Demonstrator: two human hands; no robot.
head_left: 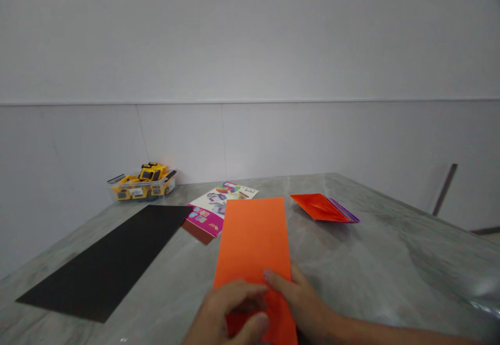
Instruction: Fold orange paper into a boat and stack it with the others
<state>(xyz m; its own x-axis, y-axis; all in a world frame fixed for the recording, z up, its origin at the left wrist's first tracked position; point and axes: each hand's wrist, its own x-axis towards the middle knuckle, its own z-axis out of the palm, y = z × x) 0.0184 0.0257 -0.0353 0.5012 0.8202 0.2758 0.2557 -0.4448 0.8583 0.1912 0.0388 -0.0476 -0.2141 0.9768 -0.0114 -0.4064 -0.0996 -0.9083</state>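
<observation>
A long orange sheet of paper (253, 235) stretches away from me at the front middle, its lower part redder in shade. My right hand (302, 301) grips its right edge, with the thumb on top and the fingers underneath, mostly hidden. Over the sheet's lower left side is my left hand (222, 311), its fingers curved and the thumb apart from them. Whether the left fingertips touch the paper, I cannot tell. The sheet's near end runs out of view at the bottom.
A large black sheet (113, 256) lies left on the grey marbled table (375, 277). Behind the orange paper are a printed leaflet (211, 212) and a brown piece (198, 231) beneath it. Several coloured sheets (322, 208) lie right. A clear box (142, 186) holds yellow toy vehicles (154, 170).
</observation>
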